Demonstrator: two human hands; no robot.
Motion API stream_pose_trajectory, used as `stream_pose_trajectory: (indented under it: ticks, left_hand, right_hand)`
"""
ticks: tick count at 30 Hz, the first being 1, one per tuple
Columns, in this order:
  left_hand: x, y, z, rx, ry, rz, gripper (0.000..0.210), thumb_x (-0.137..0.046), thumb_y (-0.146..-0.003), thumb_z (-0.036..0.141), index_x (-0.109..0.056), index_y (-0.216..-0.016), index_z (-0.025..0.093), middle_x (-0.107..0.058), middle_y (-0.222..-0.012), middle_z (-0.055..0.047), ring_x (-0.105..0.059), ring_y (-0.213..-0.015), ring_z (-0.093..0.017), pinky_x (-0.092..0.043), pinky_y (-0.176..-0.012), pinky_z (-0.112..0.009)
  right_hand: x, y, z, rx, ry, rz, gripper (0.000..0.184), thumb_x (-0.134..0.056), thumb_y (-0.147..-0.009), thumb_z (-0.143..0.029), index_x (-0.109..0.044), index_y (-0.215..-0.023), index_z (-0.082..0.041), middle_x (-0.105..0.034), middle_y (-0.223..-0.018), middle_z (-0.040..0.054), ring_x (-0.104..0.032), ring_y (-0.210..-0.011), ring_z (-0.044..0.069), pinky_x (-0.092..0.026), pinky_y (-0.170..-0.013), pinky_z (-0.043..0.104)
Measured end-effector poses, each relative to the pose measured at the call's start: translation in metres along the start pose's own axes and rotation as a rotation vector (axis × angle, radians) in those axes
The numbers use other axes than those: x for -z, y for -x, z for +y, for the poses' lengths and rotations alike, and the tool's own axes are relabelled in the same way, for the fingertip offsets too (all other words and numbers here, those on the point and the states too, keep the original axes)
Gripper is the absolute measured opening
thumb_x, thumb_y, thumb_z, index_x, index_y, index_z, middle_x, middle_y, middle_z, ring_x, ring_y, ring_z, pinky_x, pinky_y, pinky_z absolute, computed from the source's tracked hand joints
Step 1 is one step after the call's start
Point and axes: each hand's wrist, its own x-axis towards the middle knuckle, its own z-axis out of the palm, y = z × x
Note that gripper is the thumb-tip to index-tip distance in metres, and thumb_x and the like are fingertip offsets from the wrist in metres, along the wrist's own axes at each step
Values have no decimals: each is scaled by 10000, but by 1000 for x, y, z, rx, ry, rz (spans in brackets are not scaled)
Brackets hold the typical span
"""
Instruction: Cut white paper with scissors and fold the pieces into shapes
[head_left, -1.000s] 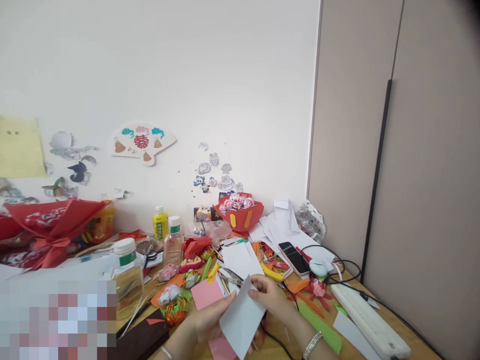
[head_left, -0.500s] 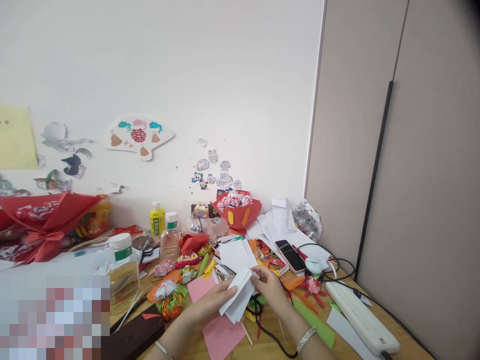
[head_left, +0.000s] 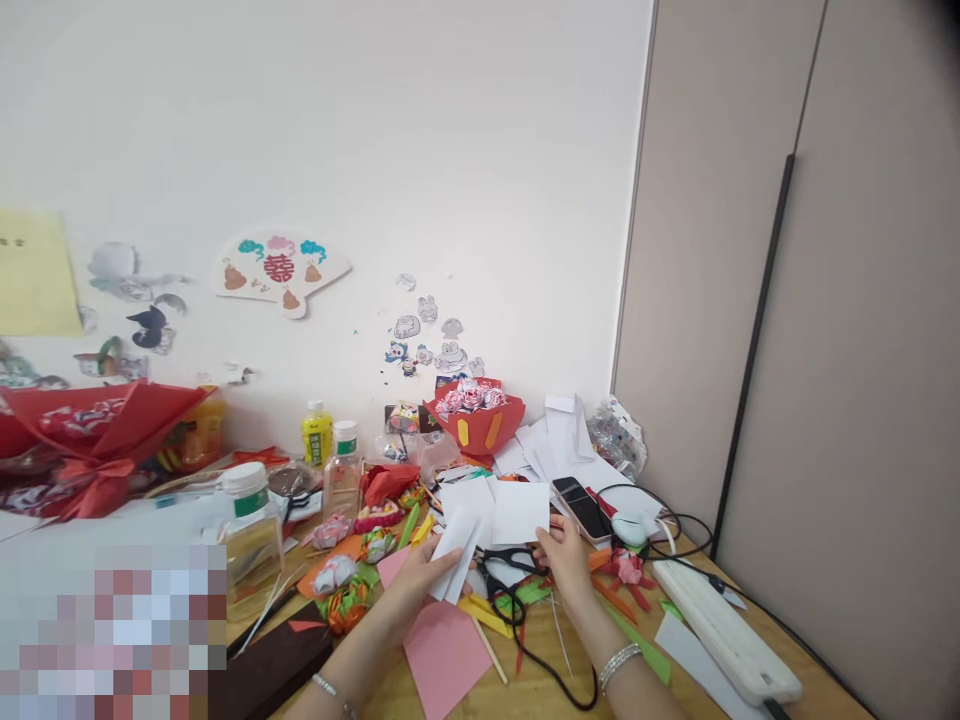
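My left hand (head_left: 421, 570) is closed on a folded white paper (head_left: 454, 552), thumb on its face. In my right hand (head_left: 561, 548) a square white paper sheet (head_left: 520, 512) is pinched by its lower right corner. Another white sheet (head_left: 466, 498) lies behind the folded paper. Between and below my hands rest black-handled scissors (head_left: 504, 578), partly hidden by papers. Under my left wrist side lies a pink paper (head_left: 448, 655) on the wooden table, with a thin stick (head_left: 491, 650) across its edge.
Paper flowers (head_left: 346, 605) and clear bottles (head_left: 251, 535) stand at the left. A red paper bouquet (head_left: 480, 425) is at the back. To the right are a phone (head_left: 581, 508), a white mouse (head_left: 628, 530), cables and a white power strip (head_left: 726, 630).
My hands have moved apart. My right hand has drawn the square sheet away to the right, while my left keeps the folded paper. The scissors now show between them.
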Motion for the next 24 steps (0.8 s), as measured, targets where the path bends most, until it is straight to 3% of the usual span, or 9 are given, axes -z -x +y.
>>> stream_pose_trajectory:
  ticks: [3,6,12,14,18,24]
  left_hand:
    - [2,-3,-3,-6,-36,22,459,-712,-577,482,-529,-869,179,-648,-799,-38,-621,-556,-152,-448,-491,-236]
    - [1,-4,-4,-28,-85,37,456,-720,-557,478,-522,-839,179,-642,-755,-21,-605,-524,-140,-443,-479,-233]
    - [-14,0,-5,-39,-198,-27,486,-730,-529,480,-525,-835,162,-619,-675,-10,-562,-460,-136,-452,-463,-266]
    - [-19,1,-6,-51,-231,-58,524,-738,-506,493,-537,-852,154,-605,-679,-8,-548,-470,-131,-450,-464,-267]
    - [-24,3,-10,-80,-289,-125,595,-742,-480,532,-547,-890,148,-583,-666,2,-539,-491,-135,-439,-471,-262]
    - [-22,1,-16,-50,-214,-193,496,-560,-679,608,-523,-876,155,-604,-670,-21,-585,-496,-152,-443,-460,-254]
  right_hand:
    - [3,3,-8,219,206,93,282,-620,-619,-303,-558,-865,-181,-623,-862,92,-598,-829,258,-481,-734,385]
    - [3,8,-17,331,330,144,262,-617,-648,-324,-590,-875,-196,-603,-864,87,-556,-849,264,-446,-771,393]
    - [-14,27,-24,246,182,-339,234,-567,-744,-387,-622,-823,-174,-636,-822,62,-570,-778,217,-443,-700,317]
    - [-19,34,-24,221,147,-438,246,-576,-745,-393,-624,-825,-166,-632,-779,46,-566,-738,199,-436,-668,294]
    - [-23,40,-25,197,158,-457,211,-577,-743,-367,-607,-711,-161,-576,-643,2,-511,-621,160,-391,-579,256]
    - [-22,37,-23,201,166,-446,142,-568,-735,-298,-595,-685,-168,-539,-611,-21,-474,-590,138,-370,-552,234]
